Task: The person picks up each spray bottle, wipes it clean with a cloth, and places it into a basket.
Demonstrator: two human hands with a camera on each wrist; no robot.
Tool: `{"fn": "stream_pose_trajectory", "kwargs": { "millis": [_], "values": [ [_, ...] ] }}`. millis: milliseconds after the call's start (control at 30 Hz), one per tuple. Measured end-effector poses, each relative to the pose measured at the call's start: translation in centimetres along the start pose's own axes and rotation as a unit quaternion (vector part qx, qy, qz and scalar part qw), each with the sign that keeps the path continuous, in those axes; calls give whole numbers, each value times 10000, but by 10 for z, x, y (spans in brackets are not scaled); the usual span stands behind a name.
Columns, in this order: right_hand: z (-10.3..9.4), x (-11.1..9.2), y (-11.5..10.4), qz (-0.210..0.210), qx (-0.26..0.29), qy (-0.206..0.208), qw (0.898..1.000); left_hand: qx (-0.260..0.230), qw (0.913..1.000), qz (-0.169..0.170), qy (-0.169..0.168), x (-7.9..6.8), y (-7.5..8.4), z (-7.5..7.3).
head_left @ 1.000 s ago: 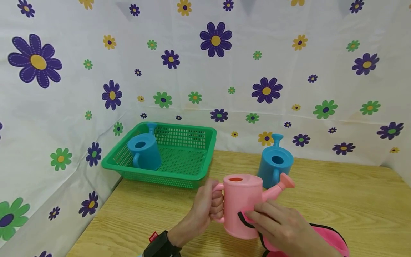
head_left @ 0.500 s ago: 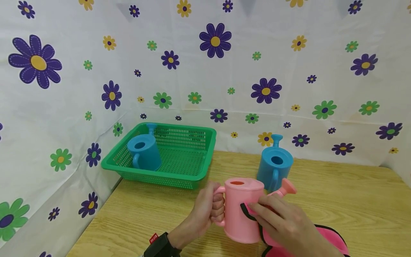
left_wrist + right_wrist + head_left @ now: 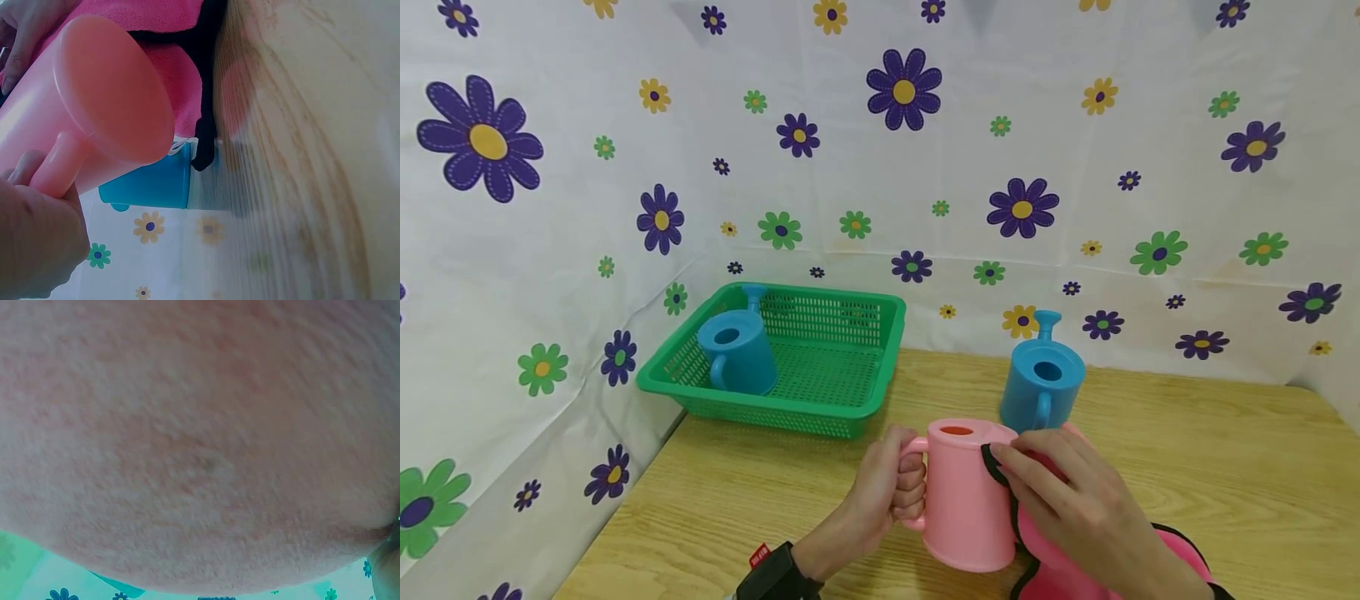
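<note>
A pink watering can (image 3: 966, 508) stands upright in the head view, its handle gripped by my left hand (image 3: 880, 479). My right hand (image 3: 1086, 500) holds a pink cloth with black edging (image 3: 1063, 579) against the can's right side, close to its upper rim. Fingers and cloth hide most of the spout. In the left wrist view, the can's round base (image 3: 119, 94) shows, tilted in that picture, with the cloth (image 3: 181, 87) behind it. Skin fills most of the right wrist view, so the right fingertips do not show there.
A blue watering can (image 3: 1041, 392) stands on the wooden table (image 3: 1217, 467) just behind the pink one. At the back left, a green basket (image 3: 831, 417) holds another blue watering can (image 3: 745, 362). A flower-print sheet (image 3: 850, 167) hangs behind the table.
My right hand has moved the cloth up the can's side toward the rim, now covering the spout. The pink can has lowered slightly, with my left hand still on its handle.
</note>
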State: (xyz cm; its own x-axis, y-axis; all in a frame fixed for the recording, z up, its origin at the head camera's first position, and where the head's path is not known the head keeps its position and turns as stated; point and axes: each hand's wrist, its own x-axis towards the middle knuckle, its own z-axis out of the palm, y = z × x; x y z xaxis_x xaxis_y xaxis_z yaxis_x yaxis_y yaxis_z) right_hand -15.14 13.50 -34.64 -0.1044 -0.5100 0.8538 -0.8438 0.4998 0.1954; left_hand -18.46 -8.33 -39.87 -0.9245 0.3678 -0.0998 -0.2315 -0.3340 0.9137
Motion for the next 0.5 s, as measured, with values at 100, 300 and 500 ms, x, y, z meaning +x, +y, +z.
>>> {"fn": "stream_pose_trajectory", "kwargs": {
  "millis": [100, 300, 500],
  "values": [
    [0, -2, 0, 16, 22, -94, 10000, 13, 10000, 13, -15, 0, -1, -1],
    [2, -7, 2, 42, 41, -283, 9996, 38, 10000, 76, -22, 1, -2, -1],
    [3, -10, 3, 5, 75, -384, 9992, 60, 9999, 90, 5, 1, -3, -2]
  ]
}}
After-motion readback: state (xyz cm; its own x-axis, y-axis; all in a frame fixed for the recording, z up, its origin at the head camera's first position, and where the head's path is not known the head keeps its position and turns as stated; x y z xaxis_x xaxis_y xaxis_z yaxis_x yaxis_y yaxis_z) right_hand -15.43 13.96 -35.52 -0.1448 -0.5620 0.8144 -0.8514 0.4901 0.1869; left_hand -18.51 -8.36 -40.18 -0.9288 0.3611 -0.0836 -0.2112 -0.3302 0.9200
